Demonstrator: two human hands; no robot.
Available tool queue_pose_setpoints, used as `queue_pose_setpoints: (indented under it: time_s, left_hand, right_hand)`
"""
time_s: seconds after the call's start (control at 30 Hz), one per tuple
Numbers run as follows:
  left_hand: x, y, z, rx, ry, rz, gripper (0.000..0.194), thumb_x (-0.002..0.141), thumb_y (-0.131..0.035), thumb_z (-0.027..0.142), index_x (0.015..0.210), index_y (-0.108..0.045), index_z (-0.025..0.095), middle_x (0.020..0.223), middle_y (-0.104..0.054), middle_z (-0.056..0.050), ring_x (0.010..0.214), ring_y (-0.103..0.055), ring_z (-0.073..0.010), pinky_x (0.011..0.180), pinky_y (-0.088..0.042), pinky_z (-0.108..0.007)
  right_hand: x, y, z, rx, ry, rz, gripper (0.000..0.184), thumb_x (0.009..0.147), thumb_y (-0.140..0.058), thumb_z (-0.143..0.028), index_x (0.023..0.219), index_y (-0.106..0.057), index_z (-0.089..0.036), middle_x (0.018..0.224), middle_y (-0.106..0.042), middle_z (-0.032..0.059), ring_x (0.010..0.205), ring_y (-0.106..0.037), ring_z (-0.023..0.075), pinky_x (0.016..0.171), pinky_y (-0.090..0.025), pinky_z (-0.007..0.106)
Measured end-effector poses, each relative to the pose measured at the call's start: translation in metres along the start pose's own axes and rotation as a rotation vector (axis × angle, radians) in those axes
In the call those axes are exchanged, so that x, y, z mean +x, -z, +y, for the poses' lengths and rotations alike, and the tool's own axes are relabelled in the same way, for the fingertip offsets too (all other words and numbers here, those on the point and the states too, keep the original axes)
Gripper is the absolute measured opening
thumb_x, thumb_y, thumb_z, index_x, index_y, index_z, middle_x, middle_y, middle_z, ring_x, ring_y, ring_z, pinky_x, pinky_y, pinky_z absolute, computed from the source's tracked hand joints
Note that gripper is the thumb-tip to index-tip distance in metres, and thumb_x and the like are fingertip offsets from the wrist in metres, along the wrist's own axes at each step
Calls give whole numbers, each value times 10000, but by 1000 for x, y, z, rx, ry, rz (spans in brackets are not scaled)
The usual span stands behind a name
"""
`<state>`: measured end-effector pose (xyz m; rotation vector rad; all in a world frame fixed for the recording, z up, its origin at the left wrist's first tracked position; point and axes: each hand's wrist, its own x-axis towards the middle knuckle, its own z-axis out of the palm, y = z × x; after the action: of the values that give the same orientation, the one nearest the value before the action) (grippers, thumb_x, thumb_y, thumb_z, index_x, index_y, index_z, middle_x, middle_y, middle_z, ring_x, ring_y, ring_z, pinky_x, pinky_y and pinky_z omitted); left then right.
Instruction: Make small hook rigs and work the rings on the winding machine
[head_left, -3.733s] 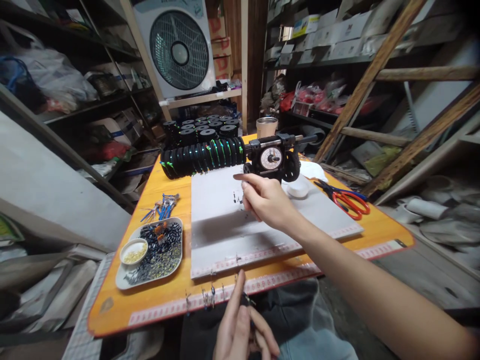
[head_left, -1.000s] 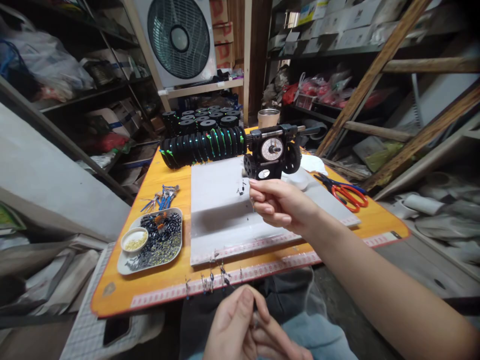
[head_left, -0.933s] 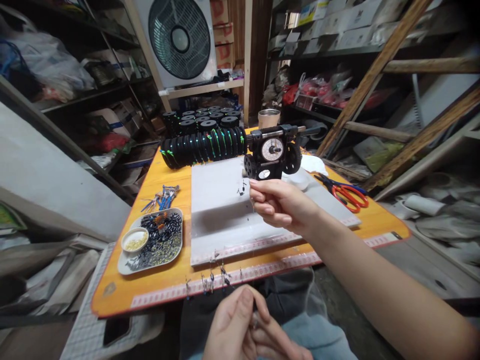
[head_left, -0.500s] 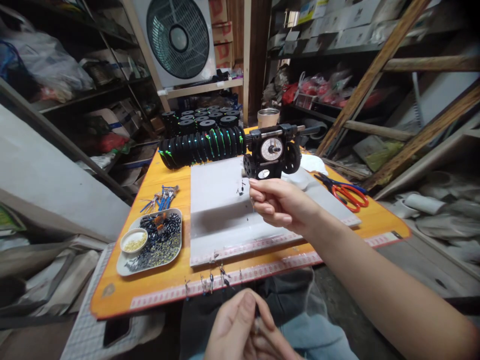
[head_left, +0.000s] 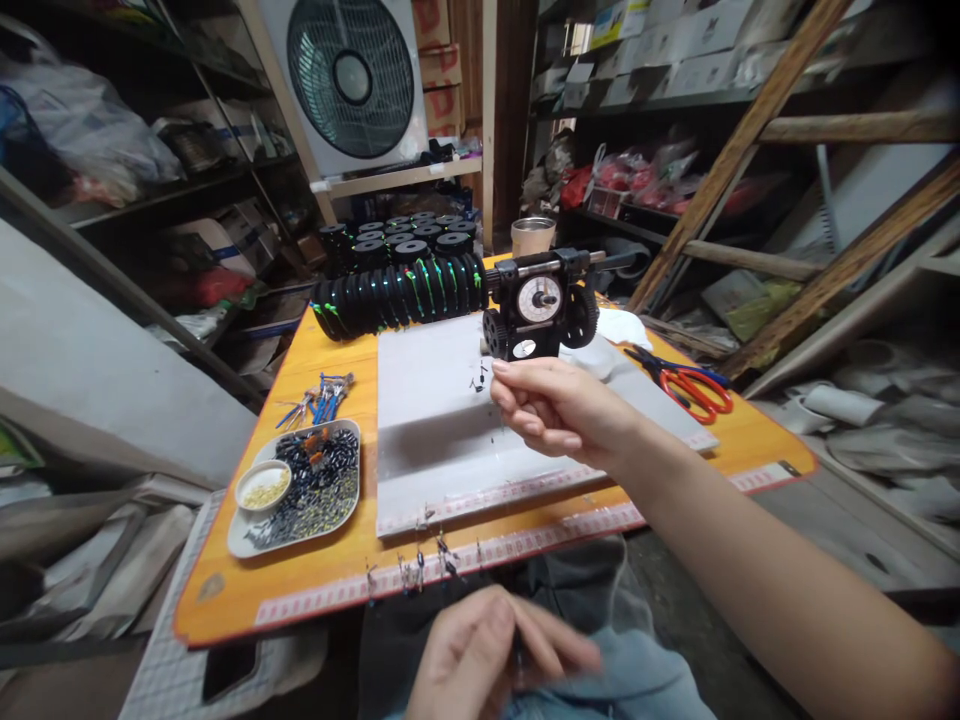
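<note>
My right hand (head_left: 555,410) hovers over the grey board (head_left: 442,420), just in front of the black winding machine with a dial (head_left: 540,305). Its fingers are curled in a pinch on something too thin to name. A row of black spools with green line (head_left: 397,290) sits on the machine's shaft to the left. My left hand (head_left: 487,655) is low over my lap, below the orange table's (head_left: 315,570) front edge, blurred, fingers pinched around a small dark piece. Several small hooked pieces (head_left: 420,570) hang along the table's front edge.
A tray of small dark parts with a white bowl (head_left: 296,488) lies front left, blue-tipped bits (head_left: 319,395) behind it. Red scissors (head_left: 686,380) lie at the right. A metal cup (head_left: 532,235) and more black spools (head_left: 405,235) stand at the back. Cluttered shelves and a fan (head_left: 352,75) surround the table.
My right hand has drawn slightly back from the machine and curled into a pinch. My left hand has dropped lower over my lap and its fingers are moving, now blurred.
</note>
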<state>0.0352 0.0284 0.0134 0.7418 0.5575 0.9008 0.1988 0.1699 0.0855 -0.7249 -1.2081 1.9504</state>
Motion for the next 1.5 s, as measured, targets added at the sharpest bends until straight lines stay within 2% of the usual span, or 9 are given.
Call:
queue_pose_setpoints:
  time_s: [0.1,0.2,0.33,0.53,0.63,0.77,0.9,1.1,1.5]
  left_hand:
    - [14,-3,15,323,-182,147,317,949,-446,309,1045,-658,95,1056,-668,-129,1066,-585,-208,991,-376,-297]
    - [37,-11,37,268,-244,188,390,988,-317,299,1335,-367,128,984,-661,-104,727,-629,-157,828,-484,-351]
    - [68,-21,63,366,-310,137,336,988,-325,358,1244,-375,145,826,-618,-39,425,-513,-86,606,-537,-339]
    - [82,-22,81,746,-289,208,394,959,-363,481,808,-475,134,578,-490,26,386,-428,-59,444,-443,-212]
    - [80,-19,83,863,-282,214,421,963,-362,470,735,-475,133,527,-473,20,402,-464,-70,416,-377,-188]
    - [77,-16,70,667,-312,202,347,958,-396,450,826,-478,140,552,-502,30,382,-424,-53,388,-342,-162]
    - [64,-17,41,351,-303,184,347,966,-391,429,778,-437,141,531,-546,13,366,-436,-58,352,-277,-140]
    - [29,-22,15,-44,-144,208,337,1012,-250,282,746,-396,135,566,-635,-40,470,-617,-132,659,-528,-302]
    - [-6,-7,0,-288,32,83,390,1020,-197,295,758,-433,127,611,-677,-90,575,-674,-165,592,-521,-245]
  right_hand:
    - [-3,-2,-5,-161,60,-43,331,913,-524,-398,869,-639,-90,473,-376,-45,324,-218,6,301,-141,114]
    - [-7,-5,-13,-396,110,-34,394,912,-519,-437,1041,-668,-96,448,-344,-53,352,-241,23,324,-181,130]
    - [-9,-12,-20,-664,115,75,410,933,-471,-393,1110,-658,-74,400,-358,-51,330,-264,37,322,-189,151]
    - [-9,-13,-22,-896,262,111,409,924,-484,-416,825,-671,-65,472,-383,-25,426,-298,15,373,-211,120]
    - [-8,-10,-20,-710,197,50,358,910,-515,-403,852,-649,-76,443,-388,-34,380,-297,24,343,-205,124]
    - [-1,-10,-16,-104,2,-87,278,919,-471,-349,842,-564,-100,557,-563,22,281,-314,36,270,-179,138]
    - [10,-16,-10,294,-70,72,324,923,-419,-308,652,-341,-147,503,-485,-11,261,-293,28,250,-145,120]
    - [15,-17,-6,307,-56,100,314,900,-452,-303,655,-321,-156,485,-435,-27,263,-249,26,250,-128,124]
    - [16,-15,1,291,-38,103,313,891,-486,-314,665,-337,-156,496,-430,-31,275,-254,23,256,-132,125]
